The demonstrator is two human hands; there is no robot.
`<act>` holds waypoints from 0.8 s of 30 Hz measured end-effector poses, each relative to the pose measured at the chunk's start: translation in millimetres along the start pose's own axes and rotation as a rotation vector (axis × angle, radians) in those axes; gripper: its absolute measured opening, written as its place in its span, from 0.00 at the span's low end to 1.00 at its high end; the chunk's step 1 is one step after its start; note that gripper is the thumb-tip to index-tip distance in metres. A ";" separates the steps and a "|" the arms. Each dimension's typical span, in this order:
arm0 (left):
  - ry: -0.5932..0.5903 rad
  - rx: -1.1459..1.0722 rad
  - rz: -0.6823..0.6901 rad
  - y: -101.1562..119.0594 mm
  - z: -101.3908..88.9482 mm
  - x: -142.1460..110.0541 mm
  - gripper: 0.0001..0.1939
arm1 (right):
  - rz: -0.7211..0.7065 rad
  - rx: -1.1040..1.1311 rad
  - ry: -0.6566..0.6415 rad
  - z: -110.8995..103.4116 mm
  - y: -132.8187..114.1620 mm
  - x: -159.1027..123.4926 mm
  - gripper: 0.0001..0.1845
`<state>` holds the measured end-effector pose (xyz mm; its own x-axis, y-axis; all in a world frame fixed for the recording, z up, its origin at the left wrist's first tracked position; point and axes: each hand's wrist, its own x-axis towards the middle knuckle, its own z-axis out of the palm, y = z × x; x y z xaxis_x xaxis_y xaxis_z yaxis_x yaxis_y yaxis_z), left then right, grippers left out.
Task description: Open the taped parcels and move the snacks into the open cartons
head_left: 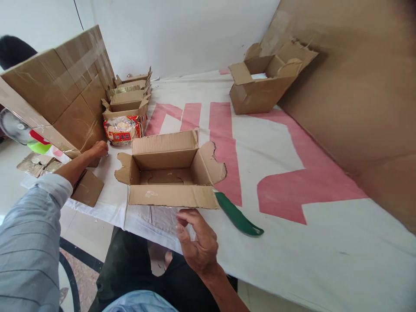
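Near the box (pixel 173 197), hands (pixel 200 245) half-curled

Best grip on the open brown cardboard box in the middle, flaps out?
Probably the two short end walls of the open brown cardboard box: left hand from the left, right hand from the right, beneath the end flaps. It's longer side to side, and those splayed flaps would likely bend.

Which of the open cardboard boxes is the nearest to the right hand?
The front box, just beyond the right hand; the back-left boxes and the right box stand farther away.
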<state>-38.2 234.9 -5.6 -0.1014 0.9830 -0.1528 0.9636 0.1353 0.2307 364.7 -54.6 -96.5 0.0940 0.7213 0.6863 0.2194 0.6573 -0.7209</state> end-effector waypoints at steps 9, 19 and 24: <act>-0.004 -0.275 0.069 26.1 -49.6 -78.6 0.08 | -0.031 0.135 -0.104 19.1 -31.1 23.0 0.08; 0.124 -0.095 0.260 40.5 -31.3 -188.3 0.14 | 0.001 0.049 -0.324 53.4 -25.5 41.6 0.11; 0.060 0.018 0.216 41.4 32.0 -206.3 0.16 | -0.004 -0.056 -0.279 51.8 0.8 42.3 0.13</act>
<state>30.5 33.7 4.7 0.0936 0.9946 -0.0447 0.9688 -0.0807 0.2345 318.5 -12.3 -73.1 -0.1765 0.7560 0.6303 0.2735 0.6528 -0.7064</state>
